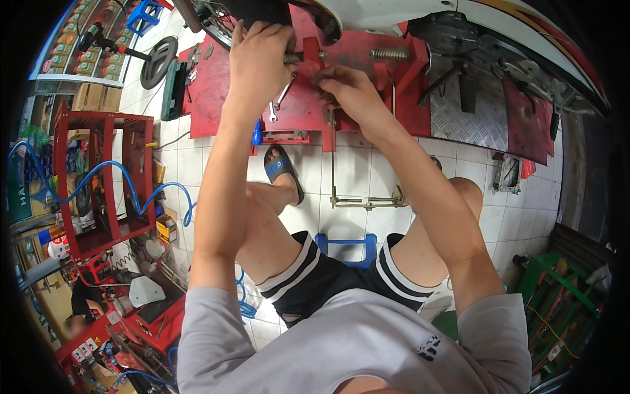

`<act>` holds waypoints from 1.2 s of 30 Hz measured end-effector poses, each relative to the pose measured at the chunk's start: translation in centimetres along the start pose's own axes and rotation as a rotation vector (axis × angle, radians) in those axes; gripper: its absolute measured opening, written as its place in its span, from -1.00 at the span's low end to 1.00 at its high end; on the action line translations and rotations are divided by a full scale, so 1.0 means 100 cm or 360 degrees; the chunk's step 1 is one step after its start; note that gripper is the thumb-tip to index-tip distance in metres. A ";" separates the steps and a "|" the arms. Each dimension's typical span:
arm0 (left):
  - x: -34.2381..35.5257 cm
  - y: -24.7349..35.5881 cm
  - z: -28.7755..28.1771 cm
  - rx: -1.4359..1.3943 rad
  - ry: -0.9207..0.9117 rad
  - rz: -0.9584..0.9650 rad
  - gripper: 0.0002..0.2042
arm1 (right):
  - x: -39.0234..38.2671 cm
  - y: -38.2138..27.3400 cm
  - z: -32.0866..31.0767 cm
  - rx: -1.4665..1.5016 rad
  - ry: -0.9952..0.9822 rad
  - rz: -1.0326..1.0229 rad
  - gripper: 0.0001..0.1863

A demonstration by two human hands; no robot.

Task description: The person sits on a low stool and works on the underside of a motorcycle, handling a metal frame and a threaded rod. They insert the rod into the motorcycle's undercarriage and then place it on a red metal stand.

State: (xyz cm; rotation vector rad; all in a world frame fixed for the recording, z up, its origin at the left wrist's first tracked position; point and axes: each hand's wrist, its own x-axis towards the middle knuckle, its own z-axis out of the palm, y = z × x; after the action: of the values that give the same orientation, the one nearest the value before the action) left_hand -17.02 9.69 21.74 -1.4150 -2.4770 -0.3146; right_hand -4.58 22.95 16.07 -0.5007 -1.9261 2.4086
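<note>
My left hand (261, 58) reaches to the motorbike's wheel (211, 23) and black fender (259, 10) at the far edge of the red lift table (213, 88). Its fingers bend away over the front, so the fingertips and whatever they grip are hidden. To its right my right hand (348, 94) hovers by the red clamp (314, 54), fingers loosely curled and apart, with nothing visible in them. A threaded screw (293, 58) runs from the clamp toward my left hand. Between my hands lie wrenches (285, 92) on the table.
A second clamp screw with a spring (390, 54) stands at the right, beside the motorbike's engine (446, 31). A metal pedal frame (369, 202) hangs below the table. A red rack (108, 177) with a blue air hose (131, 190) is at left; a green rack (567, 295) at right.
</note>
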 end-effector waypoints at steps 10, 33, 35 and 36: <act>0.000 -0.003 0.013 -0.0107 0.0188 0.0049 -0.72 | 0.000 -0.002 0.003 -0.0024 -0.0006 -0.0014 -0.78; -0.003 -0.006 0.006 0.0103 0.0095 0.0125 -0.74 | 0.002 0.001 0.004 -0.0039 0.0014 -0.0012 -0.77; 0.001 0.000 0.003 0.0082 0.0164 0.0077 -0.72 | 0.001 0.000 0.003 -0.0047 0.0035 0.0008 -0.77; 0.002 -0.001 0.005 0.0045 0.0225 0.0063 -0.72 | 0.001 -0.001 0.004 -0.0045 0.0030 -0.0006 -0.77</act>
State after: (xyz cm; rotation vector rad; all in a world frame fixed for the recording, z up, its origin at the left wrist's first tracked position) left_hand -17.23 9.98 21.32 -1.3790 -2.3284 -0.3570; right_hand -4.80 22.57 16.18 -0.5180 -1.9545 2.3688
